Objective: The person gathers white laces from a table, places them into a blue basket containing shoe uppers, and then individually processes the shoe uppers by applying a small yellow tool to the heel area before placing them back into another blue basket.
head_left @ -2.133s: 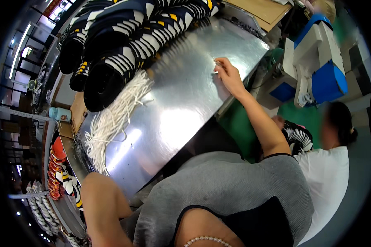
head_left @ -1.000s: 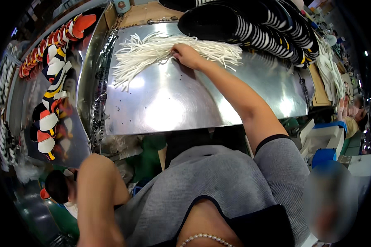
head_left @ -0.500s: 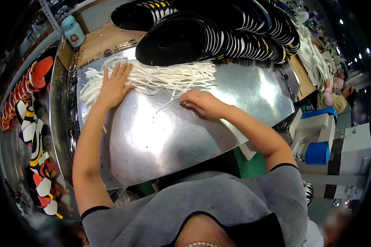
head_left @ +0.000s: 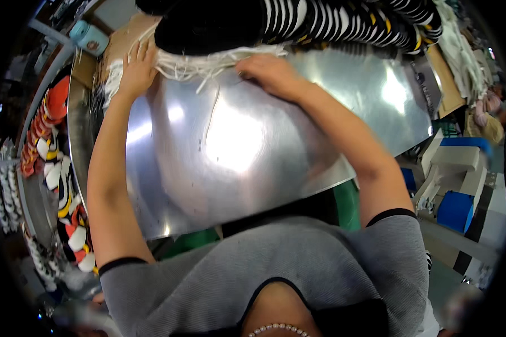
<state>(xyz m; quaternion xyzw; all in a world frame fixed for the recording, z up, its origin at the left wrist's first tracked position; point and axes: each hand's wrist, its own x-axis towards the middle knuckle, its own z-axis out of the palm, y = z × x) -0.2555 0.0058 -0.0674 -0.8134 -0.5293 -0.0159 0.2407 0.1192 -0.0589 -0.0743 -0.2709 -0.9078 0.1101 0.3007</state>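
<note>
Far left: a row of red, white and yellow shoe parts (head_left: pixel 53 163) runs along the edge of the shiny metal surface (head_left: pixel 236 146), standing upright and packed one against the next.

Left hand (head_left: pixel 136 70): laid flat on the left end of a bundle of white laces (head_left: pixel 199 63). Fingers spread and extended, pressing down on the strands, not curled around them.

The laces lie in a loose sheaf across the far edge of the surface, spanning from one hand to the other. One single strand (head_left: pixel 212 109) hangs loose from the sheaf toward the person, lying on bare metal.

Right hand (head_left: pixel 270 73): resting on the right end of the sheaf, knuckles up, fingers bent down into the strands. Whether they pinch a lace cannot be told; the fingertips are hidden under the hand.

Just behind the laces, touching them: a long stack of black shoe uppers with white stripes (head_left: pixel 331 22), running off to the right.

Far right, below the surface: blue and white machine (head_left: pixel 461 185).
</note>
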